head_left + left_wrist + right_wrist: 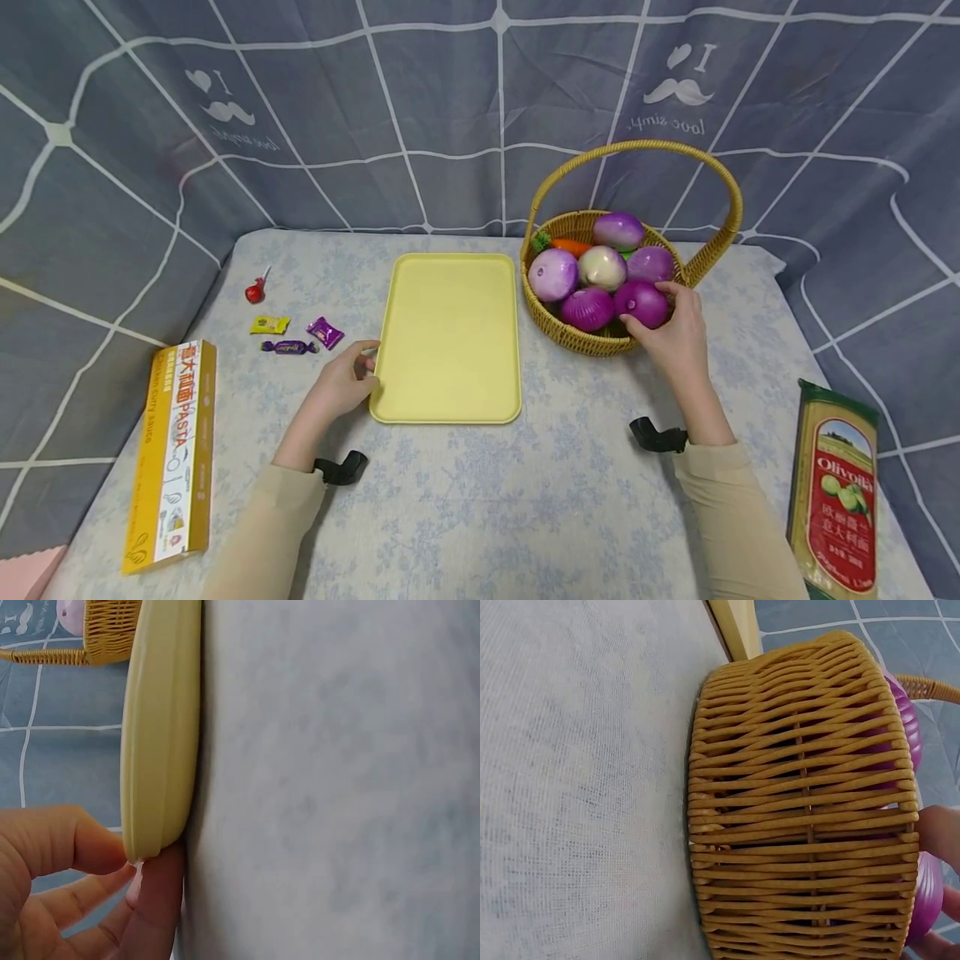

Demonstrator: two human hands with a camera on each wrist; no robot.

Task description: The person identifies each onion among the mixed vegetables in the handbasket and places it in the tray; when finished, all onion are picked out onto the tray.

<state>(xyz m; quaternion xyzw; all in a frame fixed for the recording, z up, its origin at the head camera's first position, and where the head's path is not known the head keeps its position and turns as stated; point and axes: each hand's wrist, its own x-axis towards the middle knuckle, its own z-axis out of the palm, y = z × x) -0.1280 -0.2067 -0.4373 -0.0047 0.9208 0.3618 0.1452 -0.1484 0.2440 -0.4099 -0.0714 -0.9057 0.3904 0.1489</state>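
A pale yellow rectangular tray (450,333) lies flat on the table. At its left side my left hand (343,382) pinches the rim, thumb (101,851) on the upper lip and a finger (161,889) low against the edge. To the tray's right stands a wicker basket (802,802) with a tall arched handle (637,146). Inside are several purple onions, a paler onion (602,268) and a carrot (572,247). My right hand (681,335) reaches over the basket's front right rim, thumb and fingers around a dark purple onion (642,302) still among the others.
Left of the tray lie a red lollipop (255,290), a yellow-wrapped candy (270,325) and purple-wrapped candies (325,332). A yellow pasta box (171,454) lies at the far left, a pasta packet (836,492) at the far right. A dark checked cloth (450,117) hangs behind.
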